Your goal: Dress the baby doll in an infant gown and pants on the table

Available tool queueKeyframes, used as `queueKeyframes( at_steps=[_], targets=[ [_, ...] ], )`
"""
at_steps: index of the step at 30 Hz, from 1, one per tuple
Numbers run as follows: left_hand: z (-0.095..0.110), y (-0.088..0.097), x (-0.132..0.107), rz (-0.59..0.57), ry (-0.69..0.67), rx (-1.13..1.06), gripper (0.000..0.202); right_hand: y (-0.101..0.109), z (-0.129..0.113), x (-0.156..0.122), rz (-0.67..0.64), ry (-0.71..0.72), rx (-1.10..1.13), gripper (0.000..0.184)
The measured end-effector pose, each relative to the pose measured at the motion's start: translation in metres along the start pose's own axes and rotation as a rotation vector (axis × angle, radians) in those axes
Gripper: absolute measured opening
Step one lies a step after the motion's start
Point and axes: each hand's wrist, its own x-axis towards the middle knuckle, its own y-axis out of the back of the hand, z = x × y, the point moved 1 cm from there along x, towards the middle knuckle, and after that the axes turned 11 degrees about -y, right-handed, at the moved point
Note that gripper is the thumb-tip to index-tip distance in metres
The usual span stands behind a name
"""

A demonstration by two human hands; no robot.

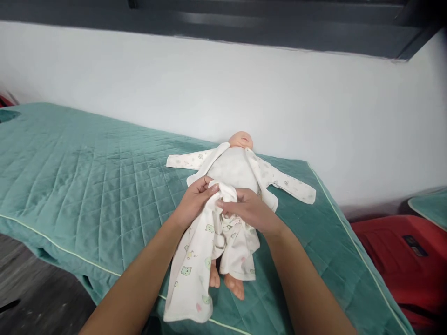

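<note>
A baby doll [240, 139] lies on its back, head toward the wall, in a white printed jacket [295, 187] spread open at the front. White baby pants [190, 270] with green animal prints lie over its lower body. My left hand [197, 200] pinches the bunched waistband from the left. Opposite it, my right hand [249, 209] grips the same gathered cloth, some fingertips hidden in the folds. One pant leg hangs long and flat at the left; the other is crumpled over the doll's leg. Two bare doll feet [233, 285] stick out below.
A green quilted cover [104, 186] with pale piping drapes the bed, which stands against a white wall [209, 83]. A red plastic object [391, 260] stands beyond the right edge. Dark floor [38, 288] shows at lower left.
</note>
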Motion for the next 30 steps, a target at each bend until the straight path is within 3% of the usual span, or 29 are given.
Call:
queueKeyframes(
  at_steps=[3,6,8,10,15,21,24,27,30],
  targets=[
    [0.004,0.002,-0.002,-0.145,0.052,-0.034,0.032,0.005,0.005,0.002,0.081,0.015,0.262,0.018],
    [0.01,0.006,-0.003,-0.33,0.154,-0.014,0.042,0.009,0.005,0.002,0.071,0.048,0.51,0.016],
    [0.011,0.008,-0.003,-0.373,0.209,0.036,0.044,0.01,0.004,0.001,0.05,0.072,0.552,0.017],
    [0.01,0.01,-0.003,-0.342,0.226,0.045,0.041,0.008,0.004,0.0,0.061,0.084,0.508,0.02],
    [0.002,0.008,-0.005,-0.124,0.191,-0.132,0.04,0.004,0.0,-0.003,0.139,0.058,0.169,0.026],
    [0.001,0.004,-0.006,-0.004,0.168,-0.149,0.037,-0.002,-0.01,-0.01,-0.133,0.039,-0.088,0.034],
    [0.001,0.003,-0.005,-0.013,0.15,-0.113,0.038,-0.001,-0.007,-0.01,-0.099,-0.005,-0.035,0.034],
    [-0.001,0.004,-0.004,-0.038,0.109,-0.114,0.039,0.003,0.0,-0.007,-0.008,-0.014,0.19,0.036],
    [0.002,0.004,-0.003,-0.167,0.062,-0.111,0.044,0.007,0.006,-0.004,0.058,0.014,0.393,0.035]
  ],
)
